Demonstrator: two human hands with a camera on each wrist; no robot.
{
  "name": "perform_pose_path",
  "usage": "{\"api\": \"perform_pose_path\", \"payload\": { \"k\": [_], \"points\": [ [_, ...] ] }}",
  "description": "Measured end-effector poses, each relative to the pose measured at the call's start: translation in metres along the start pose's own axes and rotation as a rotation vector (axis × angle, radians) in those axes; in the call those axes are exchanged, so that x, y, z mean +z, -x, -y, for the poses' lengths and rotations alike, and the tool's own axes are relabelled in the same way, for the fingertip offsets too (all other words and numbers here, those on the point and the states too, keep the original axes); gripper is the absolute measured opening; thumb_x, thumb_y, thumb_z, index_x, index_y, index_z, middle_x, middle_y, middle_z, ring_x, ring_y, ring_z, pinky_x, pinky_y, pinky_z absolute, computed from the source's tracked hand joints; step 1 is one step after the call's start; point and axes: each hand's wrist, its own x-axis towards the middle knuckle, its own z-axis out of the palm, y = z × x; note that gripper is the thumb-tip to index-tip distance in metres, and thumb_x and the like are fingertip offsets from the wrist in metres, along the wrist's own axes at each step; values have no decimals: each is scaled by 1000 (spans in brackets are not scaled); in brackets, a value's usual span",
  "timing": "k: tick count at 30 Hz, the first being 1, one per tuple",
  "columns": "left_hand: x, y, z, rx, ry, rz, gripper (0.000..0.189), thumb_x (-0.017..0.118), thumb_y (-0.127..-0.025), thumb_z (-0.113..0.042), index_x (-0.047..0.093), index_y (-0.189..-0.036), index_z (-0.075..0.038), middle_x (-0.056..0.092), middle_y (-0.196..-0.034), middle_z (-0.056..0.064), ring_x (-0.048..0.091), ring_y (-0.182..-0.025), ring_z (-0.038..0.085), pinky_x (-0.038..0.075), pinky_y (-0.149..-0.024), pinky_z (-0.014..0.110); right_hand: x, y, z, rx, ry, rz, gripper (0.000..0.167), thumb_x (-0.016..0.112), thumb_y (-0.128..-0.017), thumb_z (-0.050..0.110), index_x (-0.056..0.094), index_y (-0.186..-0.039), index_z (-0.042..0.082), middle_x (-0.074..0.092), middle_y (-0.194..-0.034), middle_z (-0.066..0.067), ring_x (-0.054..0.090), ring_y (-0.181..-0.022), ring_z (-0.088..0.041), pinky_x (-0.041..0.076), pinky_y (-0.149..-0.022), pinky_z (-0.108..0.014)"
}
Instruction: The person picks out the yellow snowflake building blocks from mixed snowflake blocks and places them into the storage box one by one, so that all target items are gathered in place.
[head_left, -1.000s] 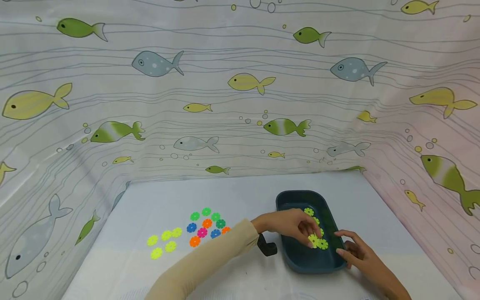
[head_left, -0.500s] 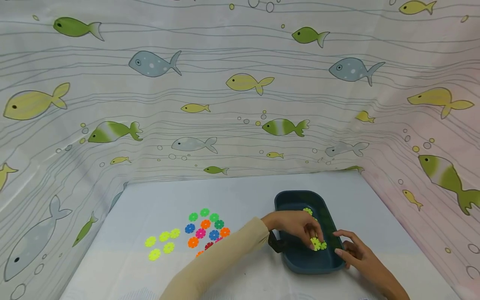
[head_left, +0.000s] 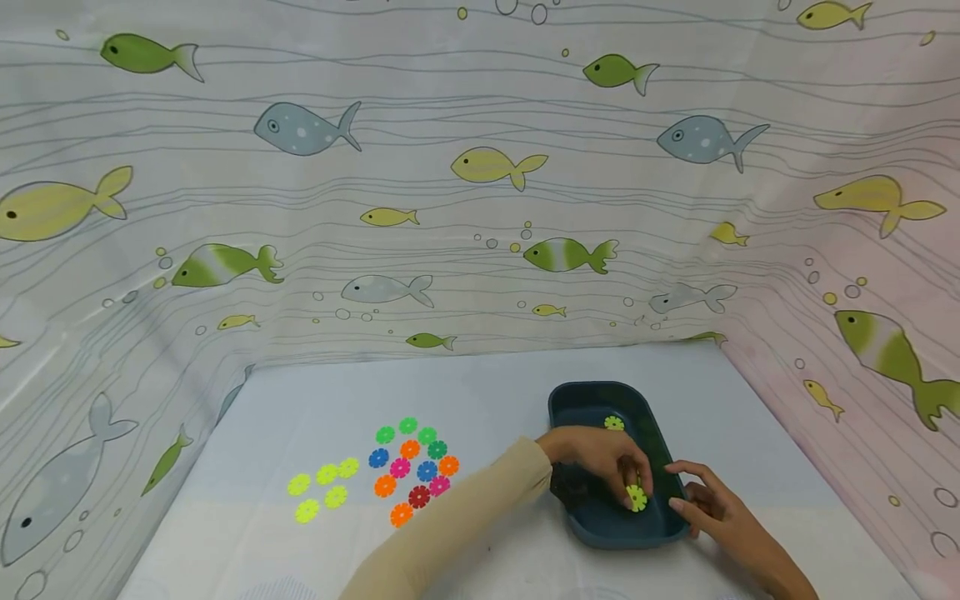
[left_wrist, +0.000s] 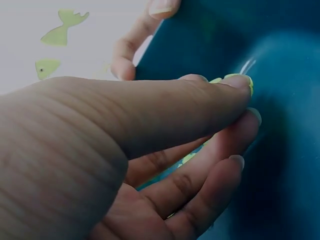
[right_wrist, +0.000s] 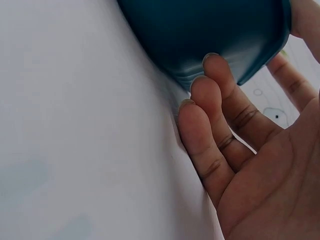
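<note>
In the head view, a dark teal tray (head_left: 600,529) stands on the right half of the table. My left hand (head_left: 600,454) reaches into it and pinches a yellow notched plastic disc (head_left: 637,498) between thumb and fingers. The left wrist view shows only a sliver of that disc (left_wrist: 251,86) at the thumb tip. Another yellow disc (head_left: 613,423) lies near the tray's far end; the hand covers part of the tray floor. My right hand (head_left: 712,508) holds the tray's right side, with thumb and index finger at the rim and the other fingers (right_wrist: 196,127) against the outer wall.
Several loose yellow discs (head_left: 327,474) lie at the left of the white table. Beside them is a group of green, blue, orange, pink and red discs (head_left: 410,448). A fish-patterned curtain (head_left: 480,242) surrounds the table's back and sides.
My left hand has moved slightly right and deeper into the tray. Of the two yellow discs that showed at its fingertips, only one is visible there now. The right hand stays at the rim.
</note>
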Motion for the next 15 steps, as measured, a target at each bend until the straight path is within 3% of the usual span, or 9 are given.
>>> {"api": "perform_pose_path", "payload": {
  "k": [10, 15],
  "points": [
    [6, -6, 1, -56, -80, -14, 27, 81, -86, 2, 74, -111, -5, 69, -89, -3, 60, -76, 6, 52, -69, 18, 1, 0, 1, 26, 8, -5, 48, 53, -108, 9, 31, -150, 4, 49, -77, -7, 57, -63, -32, 54, -66, -39],
    [10, -10, 0, -77, -121, -25, 29, 81, -86, 2, 75, -113, -8, 69, -91, -5, 63, -79, 4, 53, -71, 18, 0, 1, 1, 31, 4, -3, 47, 53, -108, 9, 32, -150, 4, 50, -77, -6, 58, -63, -32, 54, -66, -38]
  ]
}}
